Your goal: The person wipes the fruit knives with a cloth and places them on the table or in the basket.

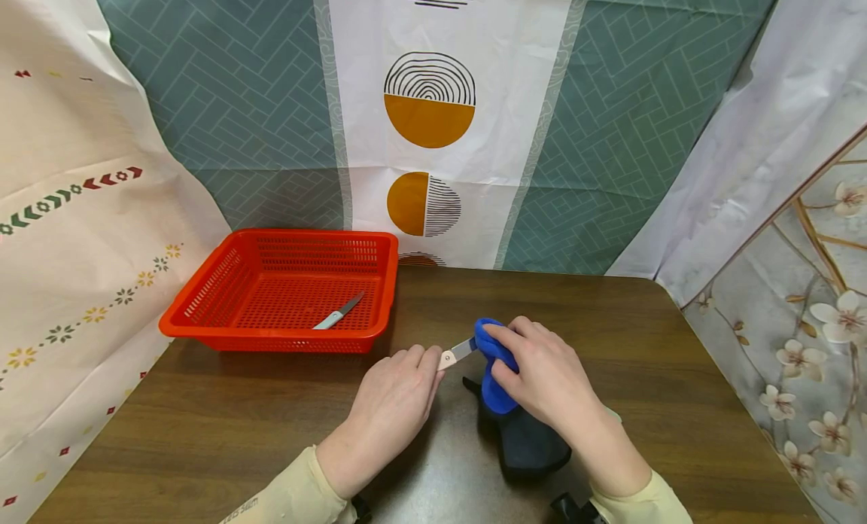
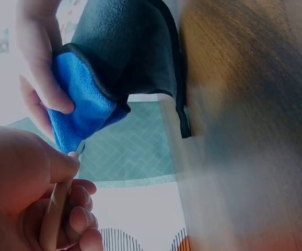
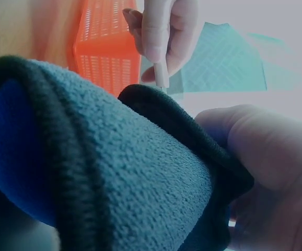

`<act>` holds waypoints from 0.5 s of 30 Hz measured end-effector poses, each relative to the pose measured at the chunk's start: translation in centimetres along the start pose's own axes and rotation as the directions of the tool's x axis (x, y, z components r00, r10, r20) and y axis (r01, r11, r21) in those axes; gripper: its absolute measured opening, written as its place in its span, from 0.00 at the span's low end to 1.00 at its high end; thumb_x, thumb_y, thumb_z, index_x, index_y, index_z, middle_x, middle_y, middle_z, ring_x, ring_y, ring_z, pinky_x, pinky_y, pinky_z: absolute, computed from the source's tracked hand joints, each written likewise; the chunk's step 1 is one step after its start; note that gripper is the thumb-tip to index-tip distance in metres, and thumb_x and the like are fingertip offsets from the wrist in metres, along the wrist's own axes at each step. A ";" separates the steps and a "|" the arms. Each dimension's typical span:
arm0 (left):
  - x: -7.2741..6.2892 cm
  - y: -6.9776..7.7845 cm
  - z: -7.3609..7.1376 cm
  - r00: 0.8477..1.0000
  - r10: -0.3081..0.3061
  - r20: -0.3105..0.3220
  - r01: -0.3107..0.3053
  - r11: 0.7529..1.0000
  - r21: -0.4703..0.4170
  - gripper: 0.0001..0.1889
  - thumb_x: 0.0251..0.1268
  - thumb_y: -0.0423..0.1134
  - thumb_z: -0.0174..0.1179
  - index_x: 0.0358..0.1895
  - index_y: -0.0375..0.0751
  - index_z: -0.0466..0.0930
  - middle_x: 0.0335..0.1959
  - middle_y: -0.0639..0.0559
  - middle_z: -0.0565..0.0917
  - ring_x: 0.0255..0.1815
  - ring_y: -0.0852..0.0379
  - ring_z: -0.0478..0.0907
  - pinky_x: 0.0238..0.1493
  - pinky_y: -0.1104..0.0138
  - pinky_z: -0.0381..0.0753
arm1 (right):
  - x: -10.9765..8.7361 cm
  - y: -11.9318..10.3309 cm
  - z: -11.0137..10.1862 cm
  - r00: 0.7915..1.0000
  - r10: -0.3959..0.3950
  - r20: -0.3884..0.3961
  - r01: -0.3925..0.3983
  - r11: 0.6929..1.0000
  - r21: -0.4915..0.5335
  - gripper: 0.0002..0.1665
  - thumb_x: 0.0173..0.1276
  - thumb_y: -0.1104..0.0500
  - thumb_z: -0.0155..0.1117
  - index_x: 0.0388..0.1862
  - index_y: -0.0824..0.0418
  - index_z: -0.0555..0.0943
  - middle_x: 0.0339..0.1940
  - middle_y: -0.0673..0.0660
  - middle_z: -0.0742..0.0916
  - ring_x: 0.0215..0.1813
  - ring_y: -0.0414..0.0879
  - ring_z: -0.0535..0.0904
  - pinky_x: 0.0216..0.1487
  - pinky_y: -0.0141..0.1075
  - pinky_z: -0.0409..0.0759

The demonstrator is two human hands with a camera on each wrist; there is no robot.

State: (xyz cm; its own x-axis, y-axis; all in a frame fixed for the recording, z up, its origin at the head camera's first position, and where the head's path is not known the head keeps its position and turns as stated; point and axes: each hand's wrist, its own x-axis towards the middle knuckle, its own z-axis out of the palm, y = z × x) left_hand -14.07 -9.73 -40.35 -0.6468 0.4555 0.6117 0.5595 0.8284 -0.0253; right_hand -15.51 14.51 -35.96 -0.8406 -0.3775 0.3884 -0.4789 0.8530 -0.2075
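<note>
My left hand (image 1: 398, 387) grips a knife (image 1: 463, 350) by its pale handle, with the blade pointing to the right. In the left wrist view the fingers curl round that handle (image 2: 53, 219). A two-sided cloth (image 1: 499, 394), bright blue on one face and dark grey on the other, is pinched in my right hand (image 1: 547, 370). It is folded over the far part of the blade, so the tip is hidden. The cloth's grey side (image 3: 140, 167) and black edging fill much of the right wrist view. Its lower end hangs down close to the table.
A red plastic basket (image 1: 271, 333) stands at the back left of the brown wooden table (image 1: 677, 403). Inside it lies another knife (image 1: 340, 312) with a light handle. Patterned fabric (image 1: 271, 95) hangs behind the table and along both sides.
</note>
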 end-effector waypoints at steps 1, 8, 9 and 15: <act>0.0 0.0 0.0 1.000 0.001 -0.002 -0.001 1.000 0.000 0.13 0.73 0.39 0.74 0.47 0.37 0.80 0.26 0.52 0.74 0.22 0.51 0.74 0.21 0.63 0.70 | 0.0 0.1 0.0 1.000 0.005 0.003 -0.005 1.000 0.001 0.29 0.68 0.60 0.73 0.68 0.53 0.88 0.45 0.52 0.86 0.42 0.47 0.80 0.40 0.44 0.80; 0.0 0.0 0.0 1.000 0.005 -0.015 -0.005 1.000 0.000 0.13 0.73 0.39 0.74 0.45 0.38 0.79 0.26 0.52 0.73 0.22 0.51 0.74 0.21 0.63 0.70 | 0.0 0.5 -0.2 0.999 0.032 0.016 -0.033 0.999 0.003 0.28 0.69 0.58 0.73 0.69 0.54 0.88 0.46 0.53 0.87 0.44 0.49 0.82 0.43 0.47 0.83; 0.0 0.0 0.0 1.000 0.005 -0.015 -0.005 1.000 0.001 0.13 0.72 0.39 0.74 0.45 0.38 0.79 0.26 0.52 0.73 0.22 0.51 0.74 0.21 0.63 0.70 | 0.0 0.6 -0.2 0.999 0.036 0.017 -0.036 0.999 0.003 0.28 0.69 0.58 0.73 0.69 0.54 0.88 0.47 0.53 0.87 0.44 0.49 0.82 0.43 0.47 0.84; -0.1 0.0 -0.1 1.000 -0.002 -0.019 0.002 1.000 -0.002 0.13 0.71 0.39 0.75 0.44 0.38 0.79 0.25 0.52 0.73 0.22 0.50 0.73 0.21 0.62 0.70 | 0.1 1.1 -0.6 0.997 0.071 0.020 -0.071 0.997 0.006 0.28 0.70 0.58 0.72 0.69 0.54 0.88 0.47 0.54 0.87 0.45 0.50 0.82 0.42 0.49 0.85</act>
State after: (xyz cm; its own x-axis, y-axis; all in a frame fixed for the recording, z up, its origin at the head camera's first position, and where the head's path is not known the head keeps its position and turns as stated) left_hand -14.00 -9.76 -40.34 -0.6378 0.4477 0.6268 0.5597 0.8284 -0.0222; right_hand -15.96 15.60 -35.63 -0.8774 -0.3228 0.3549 -0.4192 0.8756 -0.2401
